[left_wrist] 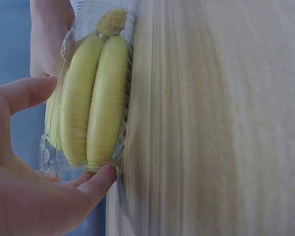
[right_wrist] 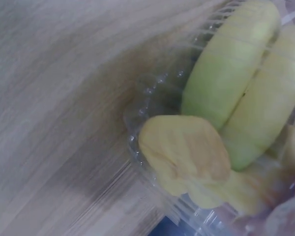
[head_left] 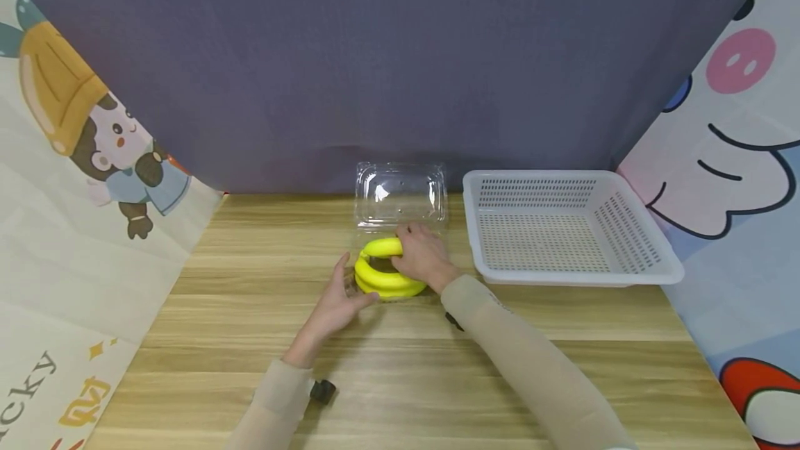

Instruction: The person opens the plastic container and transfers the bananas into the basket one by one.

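A bunch of yellow bananas (head_left: pixel 389 285) sits in the base of a clear plastic clamshell box (left_wrist: pixel 119 147), whose lid (head_left: pixel 401 193) stands raised at the back. My left hand (head_left: pixel 334 307) is spread round the box's front left corner, thumb at the front and fingers along the left side. In the left wrist view its fingertips (left_wrist: pixel 107 173) touch the box's end. From the right, my right hand (head_left: pixel 425 254) grips the far banana, with the thumb inside the ring of fruit and fingers over the back. The stem end (right_wrist: pixel 187 147) shows near the box's rim in the right wrist view.
To the right stands a white perforated plastic basket (head_left: pixel 544 242), its left rim close to the box. The wood-grain table (head_left: pixel 400 373) meets a dark grey backdrop (head_left: pixel 400 68) behind, and printed cartoon panels (head_left: pixel 125 158) flank both sides.
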A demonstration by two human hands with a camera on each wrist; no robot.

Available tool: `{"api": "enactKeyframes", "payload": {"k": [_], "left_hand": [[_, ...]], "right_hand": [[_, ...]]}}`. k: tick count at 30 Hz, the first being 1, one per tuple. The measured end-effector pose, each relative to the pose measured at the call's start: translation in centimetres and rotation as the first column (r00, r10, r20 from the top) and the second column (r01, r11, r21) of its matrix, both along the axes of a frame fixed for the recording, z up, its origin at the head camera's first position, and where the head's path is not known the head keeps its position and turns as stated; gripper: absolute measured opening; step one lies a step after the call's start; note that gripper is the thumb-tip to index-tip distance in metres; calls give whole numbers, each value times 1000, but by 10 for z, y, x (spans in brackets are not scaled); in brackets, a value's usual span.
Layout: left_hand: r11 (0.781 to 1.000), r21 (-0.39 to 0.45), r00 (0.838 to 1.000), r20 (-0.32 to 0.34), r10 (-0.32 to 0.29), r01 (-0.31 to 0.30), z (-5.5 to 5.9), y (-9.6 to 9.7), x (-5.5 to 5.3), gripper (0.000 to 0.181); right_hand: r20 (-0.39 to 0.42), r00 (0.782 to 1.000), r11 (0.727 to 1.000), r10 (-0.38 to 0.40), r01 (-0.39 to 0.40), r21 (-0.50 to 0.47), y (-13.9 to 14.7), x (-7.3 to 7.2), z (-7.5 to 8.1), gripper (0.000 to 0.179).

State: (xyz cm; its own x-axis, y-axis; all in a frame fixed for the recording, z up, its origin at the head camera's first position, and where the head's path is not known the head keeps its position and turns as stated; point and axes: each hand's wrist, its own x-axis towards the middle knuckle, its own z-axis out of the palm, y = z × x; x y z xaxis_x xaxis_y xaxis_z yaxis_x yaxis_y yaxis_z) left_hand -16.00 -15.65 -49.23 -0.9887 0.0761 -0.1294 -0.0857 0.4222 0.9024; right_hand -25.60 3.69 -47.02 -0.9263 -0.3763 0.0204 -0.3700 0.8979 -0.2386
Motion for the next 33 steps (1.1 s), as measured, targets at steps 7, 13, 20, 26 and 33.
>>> {"api": "enactKeyframes", "payload": {"k": [7,13,20,26,33], "left_hand": [[1000,-10,1000,3,5,-5,0,1,0,106],[1000,-20,1000,5,13,-13,2,2,0,106],[1000,-9,1000,0,4,-4,1,1,0,107],[1000,-12,1000,4,7,-7,1,2,0,106],[1000,-3,1000,5,12,-12,-1,1,0,106]], "right_hand": [[-1,1000,1000,5,-5,-4,0,0,0,64],[-18,1000,1000,25,-25,10,1,-1,-1,58],[-38,998,998,52,-50,37,2,0,1,57],[-58,996,996,72,-69,48,2,0,1,57],[-79,994,996,79,-76,36,2,-1,-2,53]]}}
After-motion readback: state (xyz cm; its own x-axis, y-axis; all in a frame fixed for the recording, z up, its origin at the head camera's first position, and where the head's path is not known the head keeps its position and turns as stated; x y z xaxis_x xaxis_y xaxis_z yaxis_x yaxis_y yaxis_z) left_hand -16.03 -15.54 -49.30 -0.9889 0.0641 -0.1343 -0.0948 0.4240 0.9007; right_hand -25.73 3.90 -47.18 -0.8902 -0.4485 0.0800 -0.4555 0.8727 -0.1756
